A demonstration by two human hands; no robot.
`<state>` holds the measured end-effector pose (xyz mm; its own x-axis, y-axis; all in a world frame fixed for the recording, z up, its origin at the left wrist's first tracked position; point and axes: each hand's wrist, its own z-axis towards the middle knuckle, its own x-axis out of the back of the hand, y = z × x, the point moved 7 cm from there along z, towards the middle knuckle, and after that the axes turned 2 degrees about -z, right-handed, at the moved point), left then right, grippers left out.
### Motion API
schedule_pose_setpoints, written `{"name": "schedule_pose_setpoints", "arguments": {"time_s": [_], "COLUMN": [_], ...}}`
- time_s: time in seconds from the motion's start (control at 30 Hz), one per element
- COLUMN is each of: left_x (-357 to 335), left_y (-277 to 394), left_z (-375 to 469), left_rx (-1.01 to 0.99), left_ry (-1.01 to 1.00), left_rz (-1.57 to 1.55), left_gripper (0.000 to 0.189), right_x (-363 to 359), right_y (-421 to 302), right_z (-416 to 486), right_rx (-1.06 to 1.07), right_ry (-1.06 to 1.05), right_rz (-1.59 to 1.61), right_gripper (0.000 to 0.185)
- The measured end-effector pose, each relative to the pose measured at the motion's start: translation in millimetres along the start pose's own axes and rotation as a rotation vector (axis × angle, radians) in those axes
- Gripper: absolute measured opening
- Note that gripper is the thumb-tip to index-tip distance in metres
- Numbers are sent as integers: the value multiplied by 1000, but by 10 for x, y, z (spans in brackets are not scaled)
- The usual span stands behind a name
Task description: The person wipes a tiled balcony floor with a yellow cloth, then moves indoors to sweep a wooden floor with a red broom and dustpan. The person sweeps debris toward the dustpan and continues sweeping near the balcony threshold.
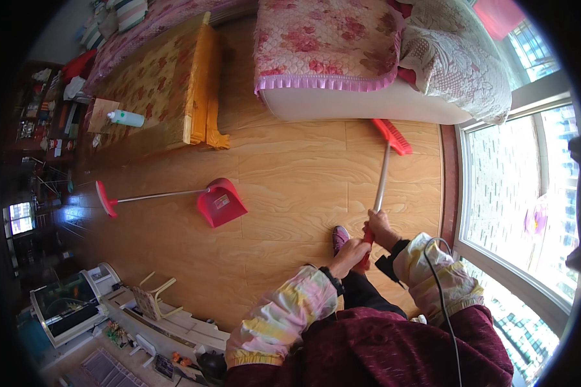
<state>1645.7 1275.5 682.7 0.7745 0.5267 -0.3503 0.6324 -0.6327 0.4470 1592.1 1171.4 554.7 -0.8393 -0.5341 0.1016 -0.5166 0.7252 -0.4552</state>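
Both hands grip a broom with a metal shaft (381,184) and a red handle. My left hand (351,255) is closed around the handle's lower end, close to my body. Farther up, where the red handle meets the metal, my right hand (381,227) holds on. The red broom head (393,137) rests on the wood-look floor (290,181), right by the base of the sofa (348,104). A red dustpan (220,204) sits on the floor to the left, its long metal handle (160,194) pointing away to the left.
A wooden table (150,92) with a patterned cover bears a bottle (126,118) at upper left. Large windows (508,193) line the right side. At lower left are a fish tank (68,302), a small chair (155,297) and a low white cabinet (189,329).
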Motion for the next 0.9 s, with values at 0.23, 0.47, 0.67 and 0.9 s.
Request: {"name": "schedule_pose_setpoints", "arguments": {"time_s": [0.23, 0.47, 0.67, 0.9], "left_x": [329, 546, 661, 499], "left_y": [-548, -1010, -1538, -1472], "left_z": [-291, -915, -1806, -2724], "left_rx": [175, 100, 157, 125], "left_ry": [186, 68, 210, 233], "left_rz": [-517, -792, -776, -361], "left_gripper": [54, 44, 47, 43], "right_x": [-731, -1770, -2110, -1611], "right_y": [504, 889, 1554, 1545], "right_z": [-211, -1166, -2129, -2824], "right_rx": [81, 1163, 1095, -375], "right_ry": [-194, -556, -1082, -980], "right_rz": [-393, -1807, -1803, -465], "right_gripper": [23, 16, 21, 30]}}
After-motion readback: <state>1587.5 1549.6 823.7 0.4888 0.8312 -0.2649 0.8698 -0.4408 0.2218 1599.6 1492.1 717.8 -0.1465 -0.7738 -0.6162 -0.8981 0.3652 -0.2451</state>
